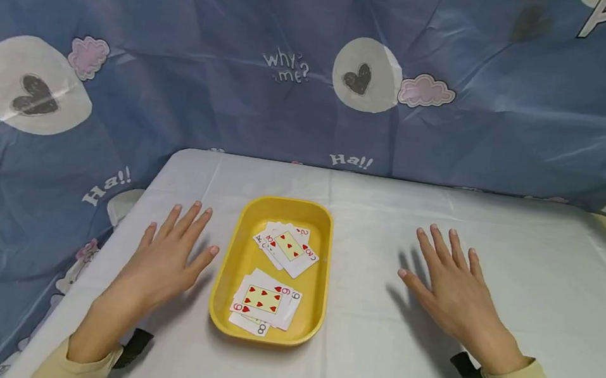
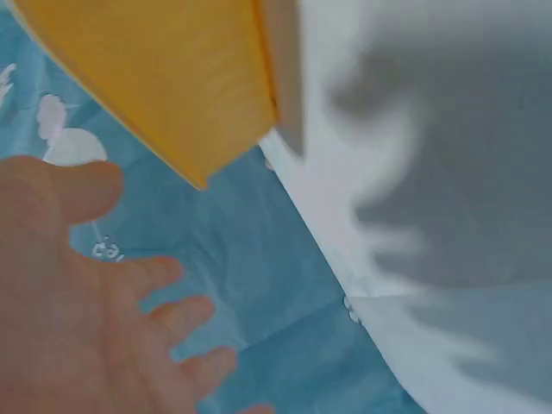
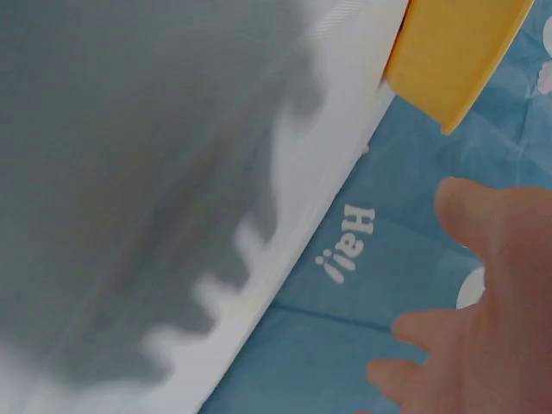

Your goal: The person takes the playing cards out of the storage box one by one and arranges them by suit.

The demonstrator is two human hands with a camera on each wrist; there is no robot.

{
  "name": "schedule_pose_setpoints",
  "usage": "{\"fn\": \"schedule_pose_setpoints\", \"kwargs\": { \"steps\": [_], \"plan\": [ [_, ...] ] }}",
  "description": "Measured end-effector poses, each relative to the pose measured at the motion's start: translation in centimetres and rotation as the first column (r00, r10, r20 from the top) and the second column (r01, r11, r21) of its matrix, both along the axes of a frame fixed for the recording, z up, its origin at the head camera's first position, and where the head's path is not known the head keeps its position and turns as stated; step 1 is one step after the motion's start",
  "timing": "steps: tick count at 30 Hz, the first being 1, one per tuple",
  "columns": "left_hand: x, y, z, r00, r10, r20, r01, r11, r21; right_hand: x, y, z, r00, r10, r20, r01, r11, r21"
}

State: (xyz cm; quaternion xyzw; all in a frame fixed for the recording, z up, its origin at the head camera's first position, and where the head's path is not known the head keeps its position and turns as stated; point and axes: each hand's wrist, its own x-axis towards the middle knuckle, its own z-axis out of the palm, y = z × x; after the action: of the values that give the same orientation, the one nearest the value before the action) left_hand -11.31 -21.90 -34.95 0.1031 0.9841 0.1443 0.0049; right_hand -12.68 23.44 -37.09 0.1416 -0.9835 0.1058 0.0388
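In the head view a yellow tray stands on the white table, left of the middle. Two loose groups of playing cards lie face up in it: the upper playing cards show a three of hearts on top, the lower playing cards a six of hearts. My left hand hovers just left of the tray with fingers spread, touching nothing. Farther off on the right, my right hand is held above the cloth, fingers spread too. Both wrist views show the tray's outer side, the left hand and the right hand.
A white cloth covers the table. Behind it and along the left hangs a blue printed curtain. Each wrist wears a dark strap, such as the right strap. Shadows of the hands fall on the cloth.
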Motion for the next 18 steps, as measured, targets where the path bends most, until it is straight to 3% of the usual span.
{"fn": "schedule_pose_setpoints", "kwargs": {
  "steps": [3,7,13,18],
  "plan": [
    [0.9,0.4,-0.1,0.999,-0.044,0.027,0.041,0.992,0.120,-0.6,-0.8,0.2,0.999,0.035,-0.037,-0.036,0.999,-0.017],
    [2.0,1.0,-0.3,0.988,-0.090,0.126,0.053,0.960,0.274,-1.2,-1.9,0.5,0.989,0.096,-0.112,-0.100,0.994,-0.035],
    [2.5,1.3,-0.4,0.937,-0.166,0.309,0.002,0.883,0.470,-2.2,-3.7,1.0,0.956,0.186,-0.225,-0.206,0.976,-0.070],
    [2.4,1.1,-0.4,0.906,-0.205,0.369,-0.036,0.834,0.550,-3.0,-5.6,1.6,0.909,0.290,-0.299,-0.344,0.927,-0.147]
  ]
}}
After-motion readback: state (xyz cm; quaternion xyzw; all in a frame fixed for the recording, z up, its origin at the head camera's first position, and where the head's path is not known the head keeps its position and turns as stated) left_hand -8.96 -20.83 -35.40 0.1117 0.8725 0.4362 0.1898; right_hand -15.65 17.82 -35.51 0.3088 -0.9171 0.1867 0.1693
